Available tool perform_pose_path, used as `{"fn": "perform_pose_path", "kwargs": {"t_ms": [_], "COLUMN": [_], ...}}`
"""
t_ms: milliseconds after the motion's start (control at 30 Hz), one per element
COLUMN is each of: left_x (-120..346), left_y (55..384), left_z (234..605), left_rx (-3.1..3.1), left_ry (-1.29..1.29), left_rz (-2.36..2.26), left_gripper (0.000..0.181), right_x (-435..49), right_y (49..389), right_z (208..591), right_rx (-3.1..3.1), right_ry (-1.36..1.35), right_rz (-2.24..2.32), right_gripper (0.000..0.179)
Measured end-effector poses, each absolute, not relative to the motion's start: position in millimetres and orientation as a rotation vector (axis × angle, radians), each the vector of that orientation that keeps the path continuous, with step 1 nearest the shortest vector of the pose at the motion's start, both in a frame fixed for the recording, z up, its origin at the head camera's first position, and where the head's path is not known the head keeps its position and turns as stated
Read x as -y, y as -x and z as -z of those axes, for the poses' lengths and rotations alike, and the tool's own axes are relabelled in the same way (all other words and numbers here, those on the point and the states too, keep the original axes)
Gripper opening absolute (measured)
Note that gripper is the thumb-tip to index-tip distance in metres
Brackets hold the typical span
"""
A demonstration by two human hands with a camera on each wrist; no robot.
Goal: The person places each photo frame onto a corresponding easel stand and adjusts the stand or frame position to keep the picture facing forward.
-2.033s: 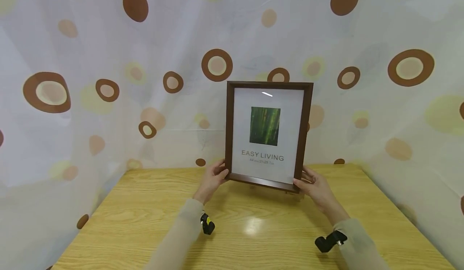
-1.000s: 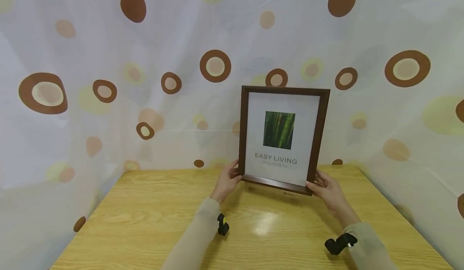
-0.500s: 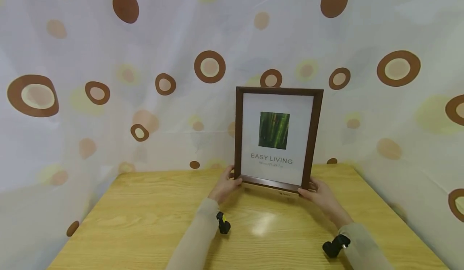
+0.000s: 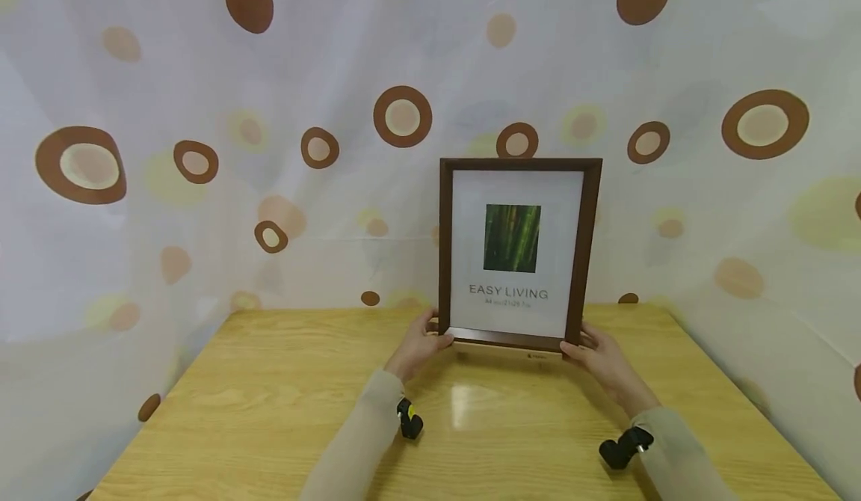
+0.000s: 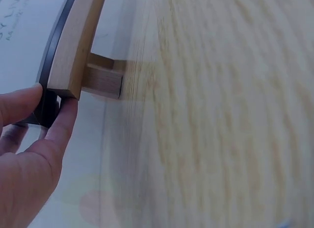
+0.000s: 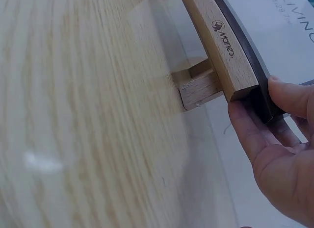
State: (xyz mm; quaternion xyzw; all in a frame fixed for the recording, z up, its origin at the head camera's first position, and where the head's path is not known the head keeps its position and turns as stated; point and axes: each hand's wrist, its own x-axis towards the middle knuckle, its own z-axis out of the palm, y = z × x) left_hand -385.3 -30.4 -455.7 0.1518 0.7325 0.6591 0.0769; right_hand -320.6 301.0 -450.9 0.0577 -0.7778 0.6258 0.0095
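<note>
A dark brown picture frame point(image 4: 513, 250) stands near the back of the table, holding a white sheet with a green bamboo picture and "EASY LIVING" print. Under its bottom edge runs the pale wooden ledge of a stand point(image 4: 507, 351), marked with small lettering in the right wrist view. My left hand point(image 4: 415, 349) holds the lower left corner, thumb in front and fingers behind. On the other side, my right hand point(image 4: 608, 366) grips the lower right corner the same way. Short wooden feet point(image 6: 201, 88) under the ledge touch the tabletop. The rest of the stand is hidden behind the frame.
A light wood-grain table point(image 4: 289, 404) spreads out in front. Behind and on both sides hangs a white curtain point(image 4: 323, 52) with brown and beige spots. Black wrist mounts point(image 4: 622, 447) sit at both sleeves.
Both hands moved the picture frame rightward, then slightly back left. Its edges now look more level, and more of the wooden ledge shows beneath it. The head view shifted slightly.
</note>
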Motion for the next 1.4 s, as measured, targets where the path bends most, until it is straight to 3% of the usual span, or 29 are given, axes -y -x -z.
{"fn": "perform_pose_path", "kwargs": {"t_ms": [1400], "left_x": [101], "left_y": [369], "left_z": [455], "left_rx": [-2.269], "left_ry": [-0.325], "left_rz": [-1.99], "left_gripper": [0.064], "right_x": [-237], "right_y": [342], "right_z": [446], "right_rx": [2.404], "right_ry": [-0.224], "right_rz": [-2.074], "right_gripper": [0.061]}}
